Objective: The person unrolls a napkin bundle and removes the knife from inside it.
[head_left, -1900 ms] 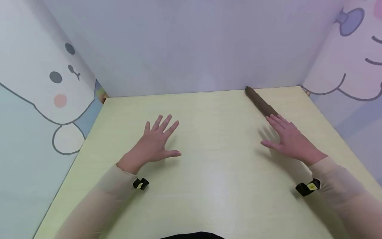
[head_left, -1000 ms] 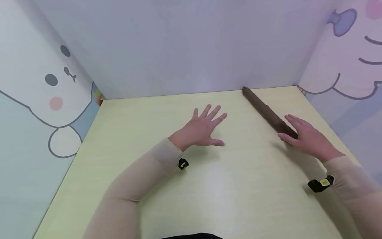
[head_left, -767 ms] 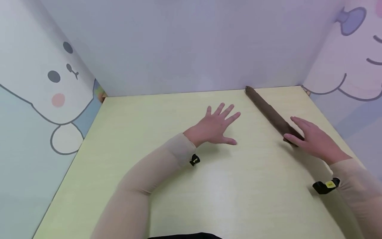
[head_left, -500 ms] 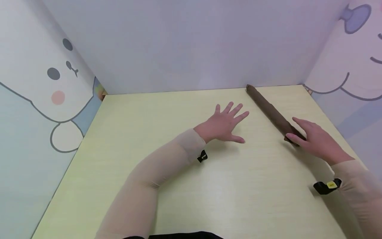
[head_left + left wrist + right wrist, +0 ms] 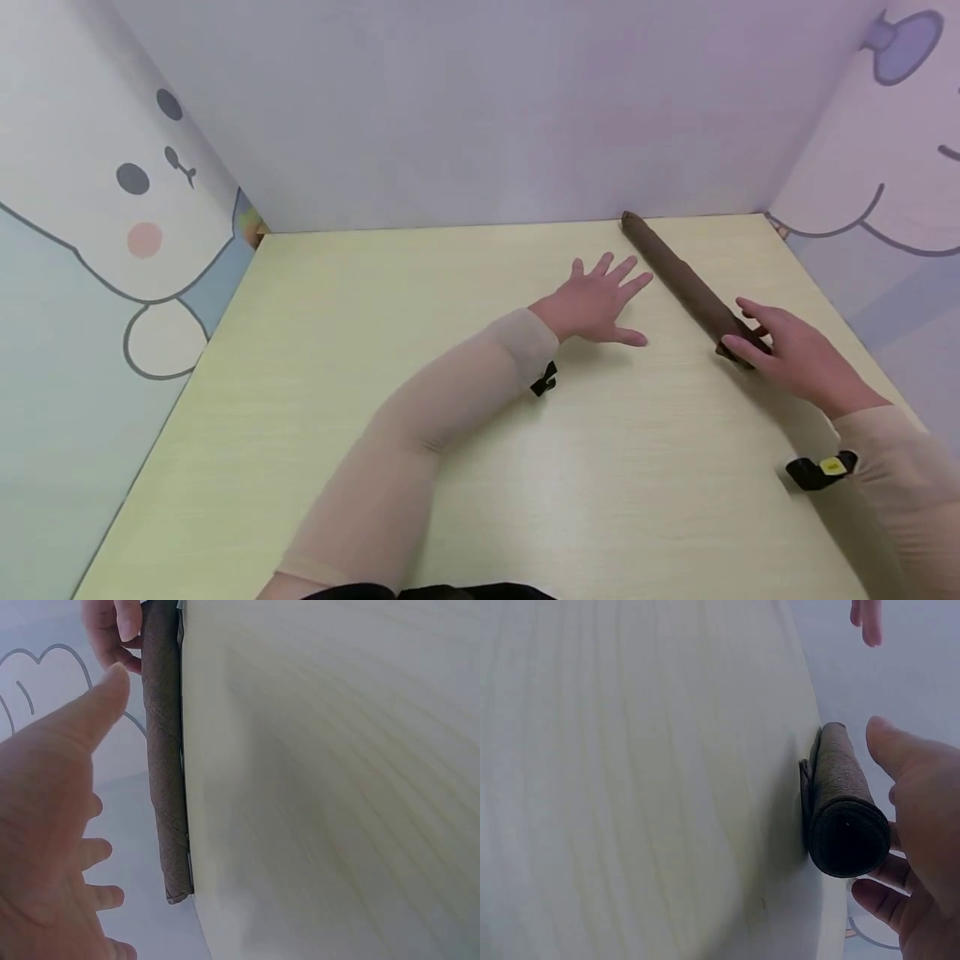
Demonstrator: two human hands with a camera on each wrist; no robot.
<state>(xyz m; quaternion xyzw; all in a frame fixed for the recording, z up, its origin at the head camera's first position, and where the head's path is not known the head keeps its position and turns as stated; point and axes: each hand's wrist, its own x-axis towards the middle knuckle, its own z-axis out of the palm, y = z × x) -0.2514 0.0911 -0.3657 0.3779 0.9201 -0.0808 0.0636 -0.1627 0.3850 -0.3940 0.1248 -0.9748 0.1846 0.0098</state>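
A long rolled-up brown cloth [image 5: 678, 279] lies slantwise on the right side of the table, its far end at the back wall. My right hand [image 5: 798, 354] is at its near end, thumb on one side and fingers on the other. In the right wrist view the thumb stands off from the roll [image 5: 841, 769], whose hollow end faces the camera, and bent fingers show behind it. My left hand [image 5: 592, 304], fingers spread, hovers left of the roll's far half. The left wrist view has the thumb of the left hand [image 5: 45, 817] overlapping the background beside the cloth.
The pale wooden table [image 5: 315, 350] meets a plain back wall [image 5: 450, 108]. Side panels with cartoon drawings [image 5: 150, 225] stand at left and right. Each wrist carries a black strap [image 5: 821, 471] under a beige sleeve.
My left hand has moved right across the table toward the roll. My right hand has drawn back along the cloth to its near end, the thumb now beside it. The roll stays put.
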